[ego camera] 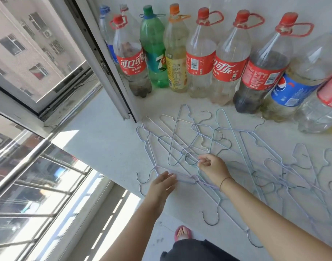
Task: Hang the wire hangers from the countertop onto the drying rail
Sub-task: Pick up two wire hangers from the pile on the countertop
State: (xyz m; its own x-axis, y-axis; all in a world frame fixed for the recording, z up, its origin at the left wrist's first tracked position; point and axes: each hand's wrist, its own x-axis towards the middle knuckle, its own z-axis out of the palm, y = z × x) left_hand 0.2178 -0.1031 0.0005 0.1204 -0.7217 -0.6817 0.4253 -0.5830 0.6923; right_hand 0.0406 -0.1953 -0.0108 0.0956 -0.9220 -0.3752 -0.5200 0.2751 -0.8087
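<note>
the wire hangers (208,147) lie in a tangled, overlapping spread across the white bench (108,144), some hooks hanging past its near edge. the right hand (213,167) pinches one hanger's wire between thumb and fingertips; the left hand (164,183) lies flat and open on the near-left wires — fingers apart. plastic bottles (199,59) line the far wall — an open window (39,59) at left.

Eleven plastic bottles (199,59) stand along the far wall; wire hangers (208,147) lie tangled, too overlapped to count; two hands, one foot (182,233).
</note>
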